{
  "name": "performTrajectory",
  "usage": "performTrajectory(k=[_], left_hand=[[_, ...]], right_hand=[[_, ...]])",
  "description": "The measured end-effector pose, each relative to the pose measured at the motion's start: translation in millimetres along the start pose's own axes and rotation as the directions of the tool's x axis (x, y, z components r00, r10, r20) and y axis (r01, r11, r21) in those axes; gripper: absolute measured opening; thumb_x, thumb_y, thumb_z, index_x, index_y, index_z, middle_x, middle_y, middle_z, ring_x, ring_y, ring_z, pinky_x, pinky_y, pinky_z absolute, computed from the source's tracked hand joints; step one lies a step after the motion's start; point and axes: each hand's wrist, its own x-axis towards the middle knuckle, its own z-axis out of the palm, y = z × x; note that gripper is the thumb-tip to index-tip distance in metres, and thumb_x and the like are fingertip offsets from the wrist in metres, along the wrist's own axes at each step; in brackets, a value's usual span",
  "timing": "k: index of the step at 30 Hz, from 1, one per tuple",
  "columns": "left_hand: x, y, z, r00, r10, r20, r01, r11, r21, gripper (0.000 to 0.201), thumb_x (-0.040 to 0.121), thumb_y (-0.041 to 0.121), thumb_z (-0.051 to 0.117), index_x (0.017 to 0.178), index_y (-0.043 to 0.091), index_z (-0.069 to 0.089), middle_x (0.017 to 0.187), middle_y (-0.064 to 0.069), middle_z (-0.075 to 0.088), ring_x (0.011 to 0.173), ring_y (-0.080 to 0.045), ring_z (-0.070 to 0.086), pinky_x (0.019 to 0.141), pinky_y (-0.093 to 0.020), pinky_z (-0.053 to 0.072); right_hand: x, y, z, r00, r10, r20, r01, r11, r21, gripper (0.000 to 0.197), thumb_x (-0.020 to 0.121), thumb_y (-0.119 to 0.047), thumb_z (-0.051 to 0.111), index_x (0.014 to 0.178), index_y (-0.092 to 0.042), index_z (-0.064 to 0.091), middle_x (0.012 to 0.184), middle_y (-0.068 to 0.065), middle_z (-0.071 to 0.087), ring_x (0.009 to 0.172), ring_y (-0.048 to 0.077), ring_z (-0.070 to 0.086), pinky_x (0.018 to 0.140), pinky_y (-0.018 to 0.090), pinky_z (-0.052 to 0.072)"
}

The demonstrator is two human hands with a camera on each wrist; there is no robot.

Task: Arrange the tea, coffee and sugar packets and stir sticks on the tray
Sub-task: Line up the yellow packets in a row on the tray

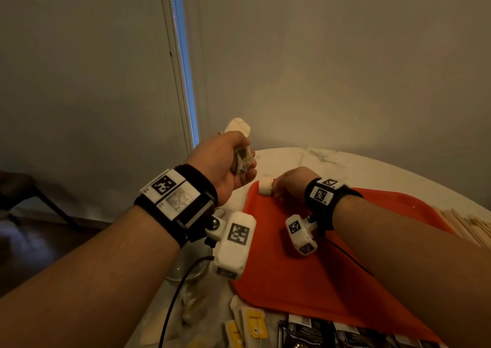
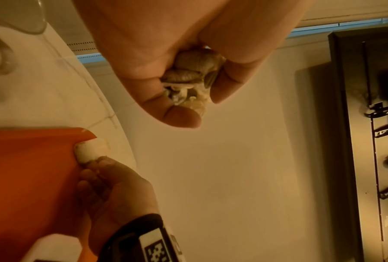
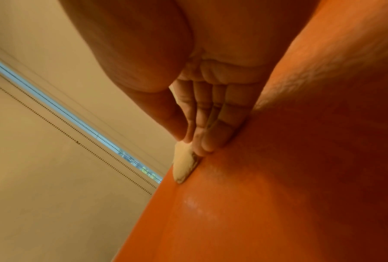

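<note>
Packet (image 1: 266,190) pinched by right hand (image 1: 291,185) on tray (image 1: 305,276) (far corner).

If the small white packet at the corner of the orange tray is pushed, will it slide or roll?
The small white packet, pinched by the right hand, looks soft and light, probably bending easily. It lies flat on the glossy orange tray, so it would likely slide, not roll.

Black packets (image 1: 345,334) and yellow packets (image 1: 255,326) cut by bottom edge
</note>
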Motion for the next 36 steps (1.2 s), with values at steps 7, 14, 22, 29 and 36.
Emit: performTrajectory(k=[7, 14, 22, 29, 36], left_hand=[[-25.3, -16.2, 7.0, 0.988, -0.085, 0.130, 0.076, 0.994, 0.075, 0.011, 0.096, 0.007, 0.053, 0.095, 0.003, 0.064, 0.082, -0.012, 0.064, 0.054, -0.016, 0.060, 0.044, -0.026, 0.050], [-44.9, -31.7, 15.3, 0.965, -0.028, 0.261, -0.016, 0.986, 0.164, 0.018, 0.098, 0.010, 0.060, 0.115, 0.010, 0.065, 0.091, -0.012, 0.065, 0.062, -0.015, 0.061, 0.048, -0.026, 0.048], [-55.1, -36.3, 15.7, 0.985, 0.060, 0.161, -0.055, 0.998, -0.031, 0.012, 0.094, 0.019, 0.070, 0.101, 0.013, 0.062, 0.077, -0.001, 0.064, 0.056, -0.010, 0.058, 0.042, -0.021, 0.043], [-49.2, -12.8, 8.9, 0.970, 0.231, 0.070, -0.228, 0.972, -0.054, 0.025, 0.081, 0.015, 0.082, 0.100, 0.018, 0.067, 0.081, -0.001, 0.064, 0.062, -0.011, 0.056, 0.045, -0.022, 0.042], [-51.4, -12.8, 11.3, 0.959, 0.215, 0.184, -0.250, 0.948, 0.198, 0.016, 0.088, 0.004, 0.075, 0.100, 0.012, 0.068, 0.076, -0.008, 0.062, 0.060, -0.012, 0.053, 0.048, -0.023, 0.040]], right_hand=[[-53.2, -9.0, -23.9, 0.973, -0.229, 0.024, 0.210, 0.926, 0.314, 0.013, 0.097, -0.020, 0.064, 0.101, -0.014, 0.075, 0.100, 0.006, 0.077, 0.077, 0.019, 0.068, 0.070, 0.032, 0.052], [-129.9, -24.5, -44.7, 0.804, -0.593, -0.036, 0.576, 0.762, 0.297, 0.016, 0.090, -0.030, 0.076, 0.090, -0.015, 0.074, 0.079, 0.001, 0.070, 0.072, 0.013, 0.063, 0.061, 0.031, 0.046], [-139.4, -14.5, -54.2, 0.726, -0.596, -0.343, 0.654, 0.443, 0.613, 0.011, 0.084, -0.017, 0.077, 0.093, -0.012, 0.071, 0.091, 0.009, 0.074, 0.085, 0.022, 0.070, 0.071, 0.033, 0.058], [-141.9, -24.4, -57.2, 0.720, -0.661, -0.213, 0.682, 0.615, 0.396, 0.019, 0.084, -0.031, 0.075, 0.095, -0.016, 0.078, 0.091, 0.004, 0.078, 0.088, 0.021, 0.074, 0.083, 0.039, 0.062], [-150.5, -30.1, -48.7, 0.728, -0.666, -0.162, 0.670, 0.640, 0.376, 0.016, 0.093, -0.019, 0.072, 0.105, -0.009, 0.074, 0.093, 0.008, 0.078, 0.084, 0.024, 0.076, 0.073, 0.034, 0.062]])
